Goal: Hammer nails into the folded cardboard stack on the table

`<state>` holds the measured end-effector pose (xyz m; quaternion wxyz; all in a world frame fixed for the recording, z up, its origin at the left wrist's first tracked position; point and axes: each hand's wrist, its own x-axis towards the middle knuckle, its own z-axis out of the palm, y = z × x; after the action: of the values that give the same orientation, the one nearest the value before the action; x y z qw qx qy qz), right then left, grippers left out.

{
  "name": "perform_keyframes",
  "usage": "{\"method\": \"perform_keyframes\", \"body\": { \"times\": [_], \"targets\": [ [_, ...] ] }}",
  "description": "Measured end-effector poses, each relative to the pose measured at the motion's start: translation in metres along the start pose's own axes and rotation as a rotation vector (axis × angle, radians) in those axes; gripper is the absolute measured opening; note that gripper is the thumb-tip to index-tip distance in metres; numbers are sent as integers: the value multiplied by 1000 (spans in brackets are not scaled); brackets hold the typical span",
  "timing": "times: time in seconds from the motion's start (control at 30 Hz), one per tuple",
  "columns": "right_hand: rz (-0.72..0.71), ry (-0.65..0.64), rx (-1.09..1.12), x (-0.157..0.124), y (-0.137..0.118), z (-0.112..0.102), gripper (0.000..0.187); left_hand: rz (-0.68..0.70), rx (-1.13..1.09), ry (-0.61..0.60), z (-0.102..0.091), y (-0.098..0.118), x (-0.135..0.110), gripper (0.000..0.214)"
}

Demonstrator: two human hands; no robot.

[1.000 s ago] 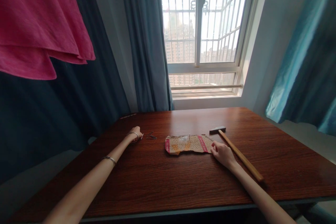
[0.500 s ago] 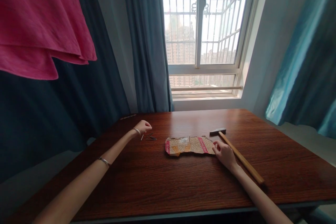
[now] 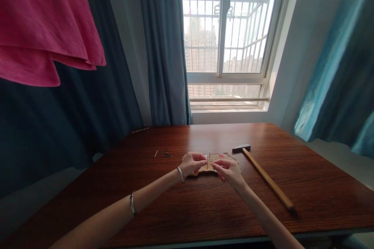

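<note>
A flat tan piece with rows of small holes and pink bands (image 3: 219, 158) lies on the wooden table (image 3: 187, 206). A nail (image 3: 209, 156) stands upright in it. My left hand (image 3: 193, 162) is over its left part, fingers pinched on a second thin nail held upright beside the standing one. My right hand (image 3: 229, 171) is over its right part, fingers curled and pinched close to the nails; what it grips is too small to make out. A hammer (image 3: 263, 175) with a long wooden handle lies to the right, untouched.
Several loose nails (image 3: 163, 153) lie on the table to the left of the hands. A window with a grille sits behind the table between blue-grey curtains. A pink cloth (image 3: 43, 27) hangs at the upper left.
My left hand left the loose nails and came right to the perforated piece with a nail. My right hand moved from the piece's right edge inward to meet it.
</note>
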<state>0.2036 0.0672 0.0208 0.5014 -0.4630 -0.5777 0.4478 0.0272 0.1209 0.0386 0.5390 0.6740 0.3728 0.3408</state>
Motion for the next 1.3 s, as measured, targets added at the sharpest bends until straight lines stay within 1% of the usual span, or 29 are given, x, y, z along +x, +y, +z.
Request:
{"method": "perform_keyframes", "body": {
  "times": [0.1, 0.23, 0.33, 0.43, 0.5, 0.57, 0.67, 0.73, 0.8, 0.87, 0.97, 1.03, 1.13, 1.2, 1.3],
  "targets": [
    [33, -14, 11, 0, -4, 3, 36, 16, 1, 6, 9, 0, -5, 28],
    [61, -72, 43, 0, -5, 6, 34, 45, 7, 60, 14, -5, -10, 29],
    [71, -96, 61, -3, 2, 9, 33, 33, 5, 82, 17, -11, -16, 30],
    [80, -69, 76, -8, 10, 12, 32, 11, -1, 98, 20, -19, -22, 31],
    [82, -62, 89, -10, 14, 14, 31, 22, 6, 119, 23, -23, -25, 31],
    [84, -84, 91, -11, 18, 15, 30, 48, 22, 130, 24, -26, -27, 29],
    [90, -119, 54, -10, 22, 13, 28, 68, 77, 94, 23, -27, -27, 29],
    [100, -136, 25, -7, 24, 7, 25, 63, 154, 68, 15, -27, -23, 30],
    [106, -125, -6, -2, 24, -2, 24, 71, 262, 87, 1, -28, -16, 31],
    [95, -77, -45, 5, 22, -13, 23, 108, 377, 160, -19, -30, -6, 29],
    [53, 32, -106, 21, 18, -32, 23, 144, 516, 266, -48, -38, 8, 25],
    [21, 76, -158, 34, 19, -40, 22, 163, 610, 307, -61, -47, 12, 22],
    [-53, 100, -299, 55, 28, -44, 22, 159, 698, 310, -69, -61, 13, 22],
    [-84, 101, -375, 68, 37, -43, 22, 150, 722, 295, -68, -70, 12, 22],
    [-96, 104, -420, 81, 48, -39, 23, 146, 730, 269, -66, -79, 10, 22]
  ]
}}
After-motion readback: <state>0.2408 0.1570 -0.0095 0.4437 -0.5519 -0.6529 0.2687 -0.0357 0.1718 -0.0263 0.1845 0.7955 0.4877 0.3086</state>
